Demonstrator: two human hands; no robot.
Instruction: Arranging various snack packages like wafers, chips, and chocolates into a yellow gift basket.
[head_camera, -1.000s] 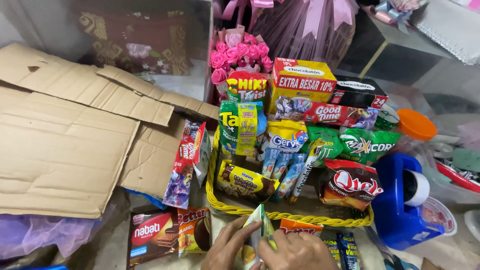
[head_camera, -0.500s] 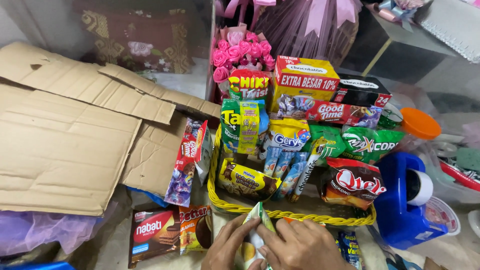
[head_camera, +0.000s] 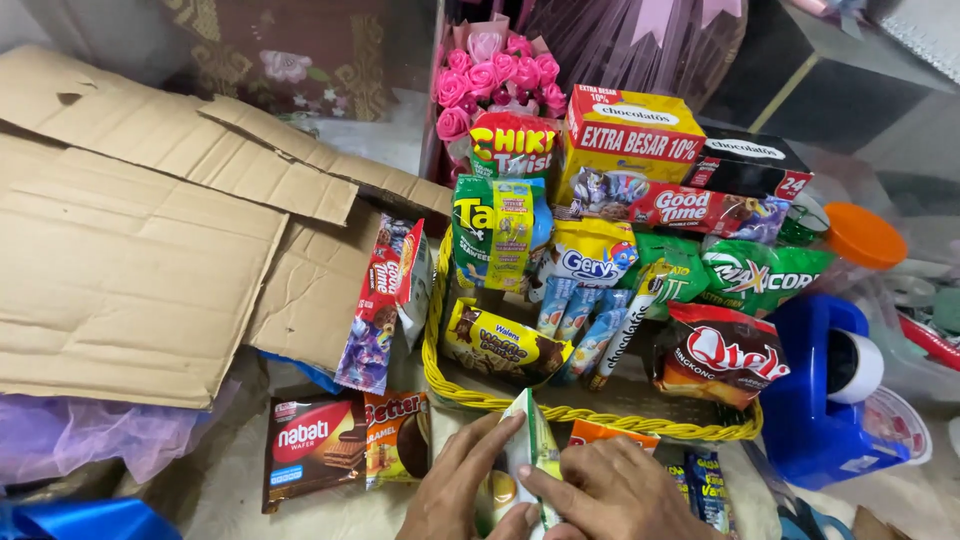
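My left hand (head_camera: 458, 488) and my right hand (head_camera: 612, 492) both grip a small green and white snack packet (head_camera: 528, 452) at the bottom centre, just in front of a yellow woven basket (head_camera: 470, 396). The basket is packed with standing snack bags, wafer sticks and boxes, with a bunch of pink roses (head_camera: 492, 80) at its back. A brown wafer pack (head_camera: 312, 448) and an orange biscuit pack (head_camera: 398, 438) lie left of my left hand. A long cookie pack (head_camera: 378, 305) leans against the basket's left side.
Flattened cardboard sheets (head_camera: 140, 250) cover the left. A blue tape dispenser with a white roll (head_camera: 830, 395) stands right of the basket, with an orange-lidded jar (head_camera: 860, 235) behind. Purple wrapping (head_camera: 90, 435) and blue ribbon (head_camera: 80, 518) lie at lower left. More small packets (head_camera: 705, 485) sit beside my right hand.
Both hands have kept hold of the green packet and shifted it slightly. The view has drifted a little; the basket's contents have not moved.
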